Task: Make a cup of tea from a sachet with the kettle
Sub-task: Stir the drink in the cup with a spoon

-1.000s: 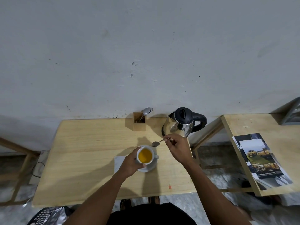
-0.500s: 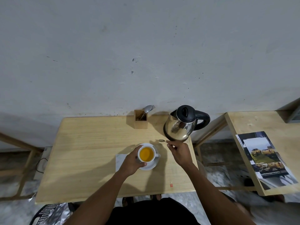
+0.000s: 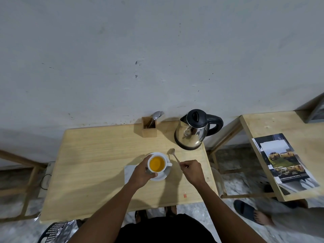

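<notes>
While left hand [image 3: 140, 172] grips white cup [image 3: 163, 163] (amber tea, nearly full) on saucer [image 3: 162, 177] mid-table, right hand [image 3: 192, 171] pinches spoon [image 3: 172, 154] beside it, near steel kettle [image 3: 192, 132].

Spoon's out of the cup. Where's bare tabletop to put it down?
Widest free patch: the left half of the table, from the white napkin out to the left edge. Also the near strip in front of the saucer. Crowded: right rear, where spoon in the right hand, kettle and holder bunch.
</notes>
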